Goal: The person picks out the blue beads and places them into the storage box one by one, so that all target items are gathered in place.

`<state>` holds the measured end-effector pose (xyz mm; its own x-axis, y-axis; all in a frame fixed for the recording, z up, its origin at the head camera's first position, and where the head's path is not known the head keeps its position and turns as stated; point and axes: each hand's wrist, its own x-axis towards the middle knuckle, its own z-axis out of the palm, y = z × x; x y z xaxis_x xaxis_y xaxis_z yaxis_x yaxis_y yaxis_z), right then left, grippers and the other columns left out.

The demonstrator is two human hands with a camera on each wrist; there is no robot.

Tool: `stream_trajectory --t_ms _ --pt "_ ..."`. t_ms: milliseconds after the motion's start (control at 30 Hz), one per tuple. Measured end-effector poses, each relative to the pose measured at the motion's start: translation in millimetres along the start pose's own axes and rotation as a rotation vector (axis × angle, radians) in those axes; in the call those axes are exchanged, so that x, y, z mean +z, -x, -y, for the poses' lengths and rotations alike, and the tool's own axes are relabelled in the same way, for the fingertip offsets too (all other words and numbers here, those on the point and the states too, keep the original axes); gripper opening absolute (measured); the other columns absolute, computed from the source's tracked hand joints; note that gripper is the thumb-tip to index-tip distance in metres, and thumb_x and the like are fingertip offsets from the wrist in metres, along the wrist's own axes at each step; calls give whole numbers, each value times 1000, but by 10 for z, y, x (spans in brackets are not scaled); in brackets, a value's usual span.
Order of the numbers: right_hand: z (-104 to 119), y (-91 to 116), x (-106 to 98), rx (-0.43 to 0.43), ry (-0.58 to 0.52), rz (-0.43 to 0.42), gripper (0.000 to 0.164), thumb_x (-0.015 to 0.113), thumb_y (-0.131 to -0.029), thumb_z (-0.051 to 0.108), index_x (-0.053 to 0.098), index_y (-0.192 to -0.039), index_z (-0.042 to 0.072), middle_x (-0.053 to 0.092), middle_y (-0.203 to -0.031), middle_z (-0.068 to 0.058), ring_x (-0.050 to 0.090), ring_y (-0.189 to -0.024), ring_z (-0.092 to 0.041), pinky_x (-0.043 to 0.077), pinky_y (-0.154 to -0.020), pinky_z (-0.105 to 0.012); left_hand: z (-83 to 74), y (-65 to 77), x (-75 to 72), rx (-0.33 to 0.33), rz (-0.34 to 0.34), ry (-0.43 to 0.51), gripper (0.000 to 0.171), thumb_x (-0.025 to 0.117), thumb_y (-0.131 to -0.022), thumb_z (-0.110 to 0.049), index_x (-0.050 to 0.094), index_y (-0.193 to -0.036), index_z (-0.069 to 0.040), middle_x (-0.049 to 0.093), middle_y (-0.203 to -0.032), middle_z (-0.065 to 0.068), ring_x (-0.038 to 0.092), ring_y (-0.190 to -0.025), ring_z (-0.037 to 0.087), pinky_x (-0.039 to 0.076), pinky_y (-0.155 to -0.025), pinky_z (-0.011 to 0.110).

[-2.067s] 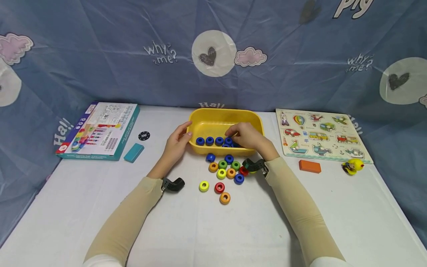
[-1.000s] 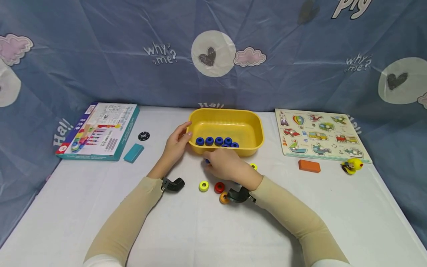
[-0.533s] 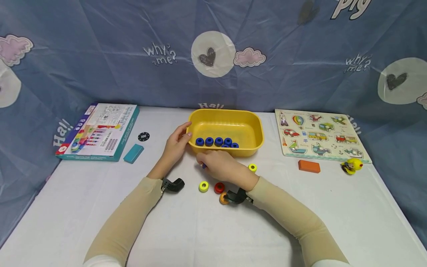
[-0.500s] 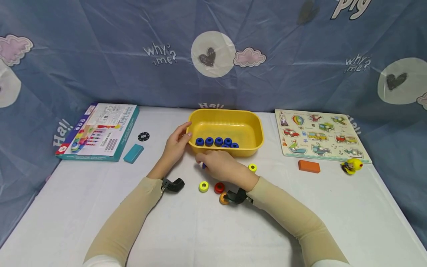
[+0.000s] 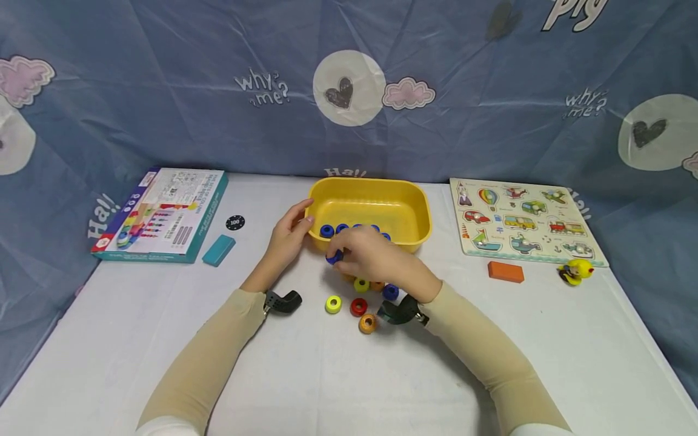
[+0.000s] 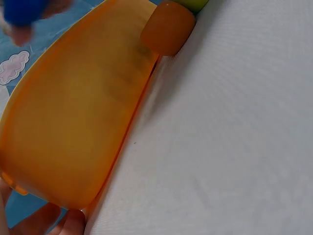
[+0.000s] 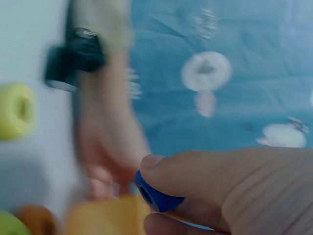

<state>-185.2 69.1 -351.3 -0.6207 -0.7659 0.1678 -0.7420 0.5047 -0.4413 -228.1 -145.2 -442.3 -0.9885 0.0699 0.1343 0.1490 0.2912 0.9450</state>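
Note:
My right hand [image 5: 376,257] pinches a blue bead [image 5: 334,257] between thumb and fingers, just at the front wall of the yellow bin [image 5: 376,209]. The right wrist view shows the hole in this blue bead [image 7: 159,196], which is tilted. At the bin's left end, my left hand [image 5: 289,235] holds the rim; fingertips [image 6: 41,220] show against that end in the left wrist view. Several blue beads [image 5: 327,231] line the bin's front side, partly hidden by my right hand. Yellow [image 5: 333,304], red [image 5: 358,307] and orange beads [image 5: 368,323] lie on the table before it.
Another loose blue bead [image 5: 390,292] lies near my right wrist. To the left are a game box [image 5: 163,212], a black chip [image 5: 235,222] and a teal block [image 5: 219,250]. A picture puzzle board [image 5: 526,221], an orange block [image 5: 506,272] and a yellow duck [image 5: 577,272] stand right.
My right hand has gone from inside the bin down to the loose beads, then risen with a blue bead to the bin's front wall. My left hand has stayed put.

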Motion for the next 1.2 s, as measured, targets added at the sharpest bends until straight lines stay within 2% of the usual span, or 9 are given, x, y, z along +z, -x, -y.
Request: stream_trajectory --t_ms 100,200,300,367,500,667,867,1200 --pt "-132 38 -187 62 -48 -102 12 76 -81 11 73 -93 9 72 -91 -2 64 -79 -17 57 -76 -30 -33 1 0 -9 8 2 44 51 -100 -24 47 -144 -21 42 -153 4 41 -139 25 37 -115 42" --pt "-360 69 -281 161 -57 -194 12 76 -80 8 73 -92 5 73 -91 -7 67 -81 -21 58 -76 -34 -178 59 -7 -19 22 0 45 49 -101 -20 44 -146 -14 40 -154 9 39 -140 29 36 -115 45" --pt "-583 87 -299 262 -31 -244 11 76 -80 8 74 -90 4 73 -91 -9 68 -79 -20 58 -73 -33 -310 121 -18 -34 34 -4 46 48 -101 -17 43 -146 -10 38 -155 12 37 -141 31 35 -116 45" --pt "-702 97 -285 302 -8 -251 10 75 -80 8 73 -89 5 73 -90 -9 67 -78 -19 58 -72 -33 -344 141 -19 -42 37 -8 46 48 -101 -16 42 -147 -9 37 -155 12 36 -143 30 34 -117 44" --pt "-848 102 -245 343 -1 -225 15 73 -80 7 72 -95 3 72 -91 -10 66 -77 -21 57 -71 -35 -242 103 -8 -45 33 2 46 48 -101 -19 43 -147 -13 36 -156 8 34 -144 28 32 -118 43" --pt "-928 83 -203 404 25 -120 29 71 -83 4 71 -111 1 73 -104 -14 68 -88 -25 58 -80 -38 -39 11 -1 -20 18 8 45 50 -101 -24 44 -146 -20 38 -155 2 36 -143 24 34 -117 42" --pt "-977 75 -186 458 36 -34 30 70 -82 0 71 -112 1 72 -109 -16 66 -101 -29 55 -92 -42 -11 6 7 5 9 5 44 50 -101 -29 47 -144 -24 40 -154 -1 37 -142 22 35 -116 42" --pt "-1047 66 -172 474 -30 1 30 65 -81 -6 74 -109 2 73 -109 -13 65 -105 -27 54 -93 -40 -10 15 6 3 9 0 44 50 -101 -28 46 -144 -23 40 -154 -1 37 -142 22 35 -116 41"
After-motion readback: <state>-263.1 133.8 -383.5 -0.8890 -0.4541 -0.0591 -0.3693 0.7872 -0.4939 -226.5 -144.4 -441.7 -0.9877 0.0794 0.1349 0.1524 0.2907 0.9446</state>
